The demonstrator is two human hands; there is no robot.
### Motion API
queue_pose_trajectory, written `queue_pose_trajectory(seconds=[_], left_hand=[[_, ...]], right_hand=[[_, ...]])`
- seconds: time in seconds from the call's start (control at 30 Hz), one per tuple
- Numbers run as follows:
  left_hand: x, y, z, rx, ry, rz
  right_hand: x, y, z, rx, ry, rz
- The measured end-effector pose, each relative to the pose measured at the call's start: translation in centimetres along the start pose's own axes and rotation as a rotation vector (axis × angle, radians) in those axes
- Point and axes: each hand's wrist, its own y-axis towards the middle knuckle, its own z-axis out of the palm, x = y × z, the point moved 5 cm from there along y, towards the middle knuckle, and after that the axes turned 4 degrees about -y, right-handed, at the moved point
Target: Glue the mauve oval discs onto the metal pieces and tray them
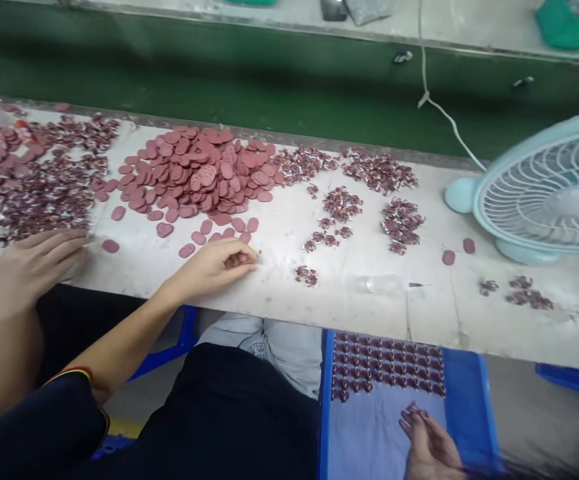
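Observation:
My left hand (214, 265) rests at the table's front edge with its fingers curled and the thumb meeting the index finger; what lies inside is hidden. Just right of it sits a little cluster of small maroon, shiny-edged pieces (307, 275). Pink oval discs (204, 167) are heaped behind it, with several loose ones close by. Low on the right, my right hand (430, 443) pinches a small maroon piece (412, 408) at its fingertips. It is over a blue tray (487, 407) with a pale lining, where similar pieces (387, 363) stand in neat rows.
A co-worker's hand (39, 263) lies at left beside a pile of maroon pieces (52, 193). More small piles (402, 223) dot the table. A light-blue fan (549, 193) stands at right, with its white cord (452, 123) running up. A clear tube-like item with a needle-like tip (389, 285) lies near the front edge.

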Motion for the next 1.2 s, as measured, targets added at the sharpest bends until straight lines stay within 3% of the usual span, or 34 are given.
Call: queue_pose_trajectory(seconds=[0.13, 0.3, 0.47, 0.8, 1.07, 1.2], left_hand=[[-1.3, -0.1, 0.5, -0.064, -0.287, -0.009], [-2.0, -0.3, 1.9, -0.046, -0.690, -0.078], [-1.6, -1.0, 2.7, -0.031, -0.956, -0.224], [-1.5, -1.5, 3.6, -0.020, -1.061, -0.279], [-1.1, -1.8, 3.5, -0.027, -1.101, -0.302], [-1.0, -2.8, 3.6, -0.012, -1.160, -0.317]], right_hand=[[-5.7, -1.6, 2.8, 0.110, -0.220, 0.055], [-7.8, -3.5, 5.1, 0.222, -0.349, 0.002], [-7.4, -4.9, 6.4, 0.292, -0.348, -0.125], [-5.0, -5.8, 6.5, 0.232, -0.341, -0.178], [-2.8, -5.7, 5.9, 0.190, -0.254, -0.068], [1.5, -5.7, 4.5, 0.087, -0.124, 0.069]])
